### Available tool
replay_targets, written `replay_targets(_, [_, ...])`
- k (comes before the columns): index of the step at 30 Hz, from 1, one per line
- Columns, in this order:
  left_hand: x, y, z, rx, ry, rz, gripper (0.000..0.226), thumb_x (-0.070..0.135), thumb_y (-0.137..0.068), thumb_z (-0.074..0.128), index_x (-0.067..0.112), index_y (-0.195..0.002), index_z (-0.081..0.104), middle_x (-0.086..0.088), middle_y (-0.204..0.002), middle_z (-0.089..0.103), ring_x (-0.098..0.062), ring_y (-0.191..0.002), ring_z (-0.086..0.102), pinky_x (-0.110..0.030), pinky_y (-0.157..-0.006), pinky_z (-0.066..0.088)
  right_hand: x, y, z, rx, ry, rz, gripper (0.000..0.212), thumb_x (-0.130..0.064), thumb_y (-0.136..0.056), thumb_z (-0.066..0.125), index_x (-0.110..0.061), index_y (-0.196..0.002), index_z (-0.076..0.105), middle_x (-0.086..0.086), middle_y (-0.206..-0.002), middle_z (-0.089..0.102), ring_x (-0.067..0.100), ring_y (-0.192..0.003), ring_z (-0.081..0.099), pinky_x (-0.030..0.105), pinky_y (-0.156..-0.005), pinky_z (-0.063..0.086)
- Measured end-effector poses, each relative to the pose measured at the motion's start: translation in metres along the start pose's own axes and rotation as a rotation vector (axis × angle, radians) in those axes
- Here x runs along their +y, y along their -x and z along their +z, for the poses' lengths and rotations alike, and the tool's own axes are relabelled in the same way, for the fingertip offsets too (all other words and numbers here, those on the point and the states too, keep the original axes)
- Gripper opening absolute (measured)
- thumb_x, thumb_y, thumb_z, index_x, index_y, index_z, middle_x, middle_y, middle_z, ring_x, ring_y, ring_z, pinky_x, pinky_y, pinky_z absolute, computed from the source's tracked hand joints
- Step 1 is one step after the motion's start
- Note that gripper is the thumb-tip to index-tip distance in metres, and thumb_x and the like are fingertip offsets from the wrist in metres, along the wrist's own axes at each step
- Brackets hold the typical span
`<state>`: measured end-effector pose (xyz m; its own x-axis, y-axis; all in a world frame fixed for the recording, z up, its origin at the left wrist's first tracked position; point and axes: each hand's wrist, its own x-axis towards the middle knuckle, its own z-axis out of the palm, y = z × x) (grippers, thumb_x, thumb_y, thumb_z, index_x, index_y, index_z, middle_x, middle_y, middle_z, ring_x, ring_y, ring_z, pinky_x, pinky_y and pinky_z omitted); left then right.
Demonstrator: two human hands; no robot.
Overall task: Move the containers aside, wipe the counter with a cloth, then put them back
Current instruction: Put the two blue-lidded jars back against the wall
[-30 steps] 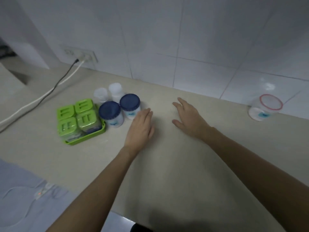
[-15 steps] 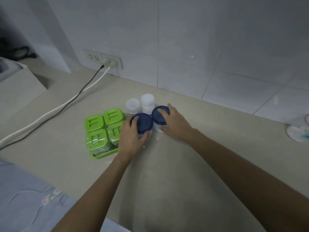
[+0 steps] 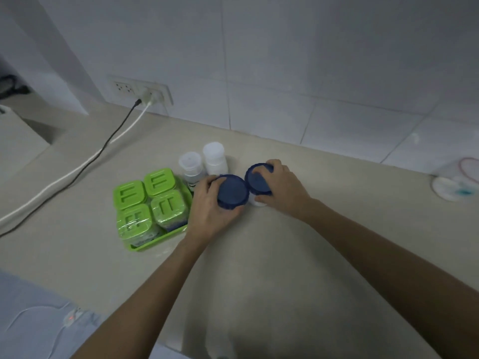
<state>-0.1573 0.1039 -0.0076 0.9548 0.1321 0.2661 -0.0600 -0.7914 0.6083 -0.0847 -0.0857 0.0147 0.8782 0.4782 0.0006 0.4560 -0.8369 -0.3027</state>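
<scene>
— Containers first: what do the hands have?

— Each hand grasps one blue-lidded jar. The left hand is wrapped round the sides of the near blue-lidded jar, fingers on its far-left side and thumb under its near edge. The right hand is clenched round the far blue-lidded jar, fingertips curled over the far rim of the lid.

— Are the two jars apart?

— No, their lids touch, side by side in the middle of the counter. Whether they are lifted or standing on it I cannot tell.

— What lies around them?

— Just beyond the left hand stand two small white bottles, close together. Left of that hand sits a green tray holding four green-lidded boxes, packed two by two. At the far right edge a clear tub with a red rim stands near the tiled wall. Far left, a wall socket has a black cable and a white cable running out over the counter.
</scene>
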Motion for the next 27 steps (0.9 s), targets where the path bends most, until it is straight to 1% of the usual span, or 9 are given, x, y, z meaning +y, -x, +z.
replay_targets(3, [0.038,-0.008,0.023,-0.102,0.073,0.059,0.077,0.054,-0.059,0.066,0.009,-0.120,0.057,-0.009,-0.122,0.051,-0.020,-0.114,0.048,-0.018,-0.093,0.035,0.042,0.027,-0.027,-0.008,0.026,0.061,0.068,-0.041,-0.074,0.072,-0.020,-0.132,0.043,0.015,-0.136,0.036,0.036,-0.109,0.049,0.043,-0.090,0.047])
replay_targets(5, [0.071,-0.010,0.043,-0.194,0.119,0.076,0.078,0.052,-0.058,0.068,0.012,-0.123,0.054,-0.006,-0.125,0.049,-0.016,-0.116,0.045,-0.016,-0.093,0.034,0.076,0.050,-0.044,0.019,0.010,0.150,0.068,-0.043,-0.073,0.073,-0.021,-0.130,0.044,0.014,-0.135,0.037,0.036,-0.108,0.050,0.042,-0.088,0.048])
replay_targets(10, [0.152,-0.018,0.113,-0.365,0.124,0.174,0.077,0.054,-0.054,0.068,0.013,-0.118,0.058,-0.005,-0.121,0.053,-0.020,-0.113,0.048,-0.025,-0.093,0.039,0.163,0.121,-0.075,0.069,-0.053,0.399,0.069,-0.042,-0.072,0.074,-0.020,-0.129,0.043,0.011,-0.134,0.037,0.032,-0.111,0.048,0.041,-0.086,0.049])
replay_targets(13, [0.189,-0.028,0.148,-0.432,0.121,0.122,0.077,0.058,-0.049,0.072,0.019,-0.114,0.059,-0.001,-0.117,0.057,-0.023,-0.108,0.053,-0.038,-0.093,0.047,0.200,0.145,-0.089,0.047,-0.009,0.416,0.070,-0.042,-0.073,0.073,-0.018,-0.131,0.041,0.012,-0.135,0.037,0.033,-0.111,0.048,0.042,-0.086,0.049])
replay_targets(15, [0.215,-0.031,0.173,-0.456,0.130,0.127,0.074,0.051,-0.050,0.078,0.019,-0.113,0.059,-0.001,-0.117,0.057,-0.023,-0.107,0.054,-0.042,-0.092,0.048,0.227,0.153,-0.098,0.058,0.035,0.417,0.070,-0.044,-0.073,0.072,-0.016,-0.130,0.042,0.013,-0.134,0.039,0.035,-0.106,0.052,0.042,-0.084,0.049])
replay_targets(18, [0.247,-0.041,0.206,-0.461,0.145,0.144,0.071,0.044,-0.053,0.084,0.015,-0.114,0.059,-0.003,-0.118,0.056,-0.023,-0.108,0.053,-0.040,-0.094,0.047,0.267,0.155,-0.108,0.043,0.154,0.402,0.073,-0.050,-0.074,0.069,-0.013,-0.130,0.042,0.016,-0.129,0.044,0.039,-0.098,0.055,0.042,-0.086,0.044])
replay_targets(22, [0.271,-0.067,0.238,-0.453,0.121,0.134,0.071,0.035,-0.058,0.087,0.013,-0.118,0.055,-0.006,-0.123,0.053,-0.024,-0.112,0.050,-0.036,-0.095,0.045,0.314,0.144,-0.120,-0.026,0.375,0.356,0.078,-0.059,-0.075,0.063,-0.013,-0.133,0.038,0.016,-0.130,0.047,0.035,-0.109,0.054,0.046,-0.112,0.023])
replay_targets(24, [0.279,-0.078,0.250,-0.438,0.117,0.132,0.071,0.033,-0.060,0.086,0.014,-0.121,0.054,-0.007,-0.126,0.052,-0.026,-0.116,0.048,-0.032,-0.093,0.043,0.331,0.140,-0.123,-0.053,0.435,0.332,0.080,-0.062,-0.076,0.061,-0.013,-0.134,0.037,0.015,-0.129,0.048,0.034,-0.112,0.053,0.048,-0.116,0.016])
replay_targets(27, [0.292,-0.094,0.268,-0.421,0.094,0.150,0.070,0.031,-0.062,0.085,0.013,-0.122,0.054,-0.007,-0.129,0.052,-0.026,-0.117,0.048,-0.031,-0.096,0.041,0.351,0.134,-0.126,-0.034,0.483,0.316,0.079,-0.065,-0.072,0.061,-0.015,-0.130,0.042,0.010,-0.125,0.054,0.031,-0.111,0.052,0.046,-0.111,0.024])
